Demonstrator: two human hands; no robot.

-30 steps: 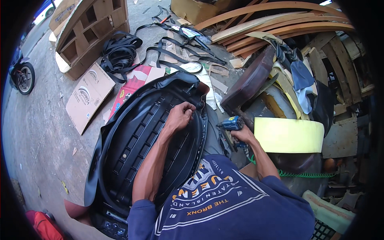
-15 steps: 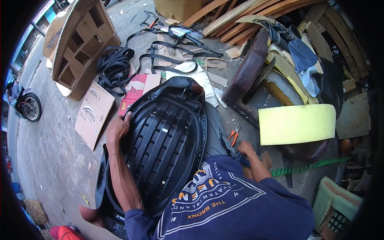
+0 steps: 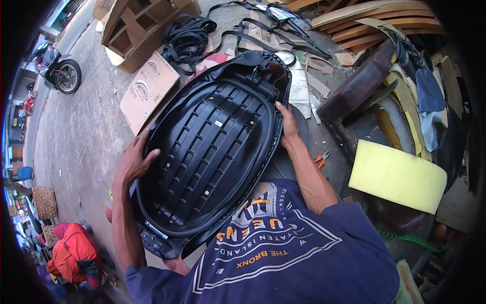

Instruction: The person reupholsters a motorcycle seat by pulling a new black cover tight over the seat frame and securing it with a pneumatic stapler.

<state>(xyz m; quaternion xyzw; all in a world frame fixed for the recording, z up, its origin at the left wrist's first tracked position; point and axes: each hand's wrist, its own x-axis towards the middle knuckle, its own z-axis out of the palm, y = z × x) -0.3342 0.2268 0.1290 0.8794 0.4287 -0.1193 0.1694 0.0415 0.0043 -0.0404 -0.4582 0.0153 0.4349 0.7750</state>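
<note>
A black motorcycle seat (image 3: 202, 152) rests underside up across my lap, showing its ribbed plastic base and the dark cover folded over its rim. My left hand (image 3: 135, 158) grips the left edge, its thumb inside the rim and its fingers over the outer side. On the opposite edge, toward the narrow far end, my right hand (image 3: 289, 125) is closed around the rim with the thumb on top. The undersides of both grips are hidden by the seat. Orange-handled pliers (image 3: 321, 160) lie on the ground beyond my right forearm.
A yellow foam block (image 3: 397, 176) sits at the right, near a green coiled hose (image 3: 410, 240). Black straps (image 3: 188, 39), flat cardboard (image 3: 148, 91) and a wooden frame (image 3: 144, 30) lie ahead. Curved wooden strips (image 3: 379, 23) are stacked far right. A motorcycle (image 3: 58, 71) stands far left.
My right hand has left a dark tool near the ground at the right and taken hold of the seat's right edge. My left hand has slid nearer along the left edge. The view has shifted left.
</note>
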